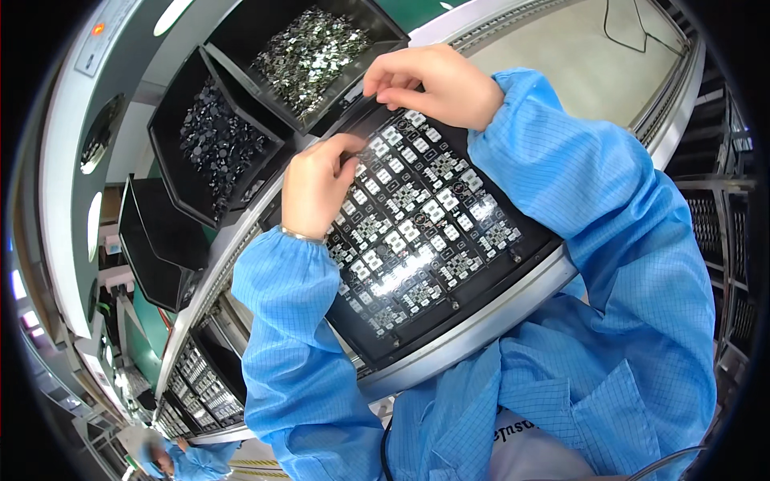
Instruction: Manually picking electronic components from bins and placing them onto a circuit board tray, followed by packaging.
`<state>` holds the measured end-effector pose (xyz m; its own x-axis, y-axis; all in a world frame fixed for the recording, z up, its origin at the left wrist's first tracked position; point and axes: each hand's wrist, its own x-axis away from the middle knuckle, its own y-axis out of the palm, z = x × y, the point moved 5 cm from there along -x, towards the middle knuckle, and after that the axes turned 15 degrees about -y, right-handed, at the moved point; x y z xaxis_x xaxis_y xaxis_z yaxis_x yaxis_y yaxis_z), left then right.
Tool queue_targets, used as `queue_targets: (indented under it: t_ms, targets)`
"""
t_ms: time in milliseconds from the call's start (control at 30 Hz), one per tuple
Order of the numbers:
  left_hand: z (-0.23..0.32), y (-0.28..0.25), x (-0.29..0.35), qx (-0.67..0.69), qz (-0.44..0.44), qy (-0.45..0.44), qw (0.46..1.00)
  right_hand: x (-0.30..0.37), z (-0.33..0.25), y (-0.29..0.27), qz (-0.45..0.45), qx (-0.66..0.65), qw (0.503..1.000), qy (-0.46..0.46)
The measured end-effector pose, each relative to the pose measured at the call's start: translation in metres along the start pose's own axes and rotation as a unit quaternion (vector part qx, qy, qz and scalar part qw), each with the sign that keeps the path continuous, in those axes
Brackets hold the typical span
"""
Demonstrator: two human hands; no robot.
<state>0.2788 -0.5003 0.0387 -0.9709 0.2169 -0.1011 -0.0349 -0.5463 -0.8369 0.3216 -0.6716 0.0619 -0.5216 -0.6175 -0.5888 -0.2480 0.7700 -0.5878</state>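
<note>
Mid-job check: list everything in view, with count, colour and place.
Tray: one, black, centre
White parts: many, white, on tray
Bins: three, black, upper left
Silvery parts: many, silver, top bin
Dark parts: many, black, middle bin
Rail: one, silver, tray's near edge
Pale surface: one, beige, upper right
Cable: one, black, upper right
Far trays: at least two, black, lower left
Racks: count unclear, dark, right edge
Light: one, orange, upper left
Co-worker: one, blue sleeve, lower left
Sleeves: two, blue, both arms
Left hand: one, bare, by tray's left edge
Right hand: one, bare, by tray's far edge
</note>
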Motion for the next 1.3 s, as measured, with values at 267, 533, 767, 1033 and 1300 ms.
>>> queue_targets:
  t_ms: [267,533,767,1033,1300]
  targets:
    - [0.002,0.001,0.000,-0.043,0.000,-0.018,0.999,0.004,0.003,0.005,0.006,0.004,1.000,-0.013]
    - [0.009,0.000,0.001,-0.107,0.006,0.008,0.994,0.003,0.002,0.003,-0.001,-0.017,1.000,-0.009]
    - [0.006,0.007,0.003,-0.058,0.051,0.100,0.992,0.007,0.006,0.003,-0.011,-0.049,0.998,0.024]
    - [0.003,0.004,0.004,-0.054,0.042,0.115,0.991,0.011,0.013,0.001,0.014,-0.110,0.993,0.026]
    - [-0.003,0.009,0.002,-0.035,0.035,0.135,0.990,0.014,0.009,0.006,0.018,-0.170,0.984,0.047]
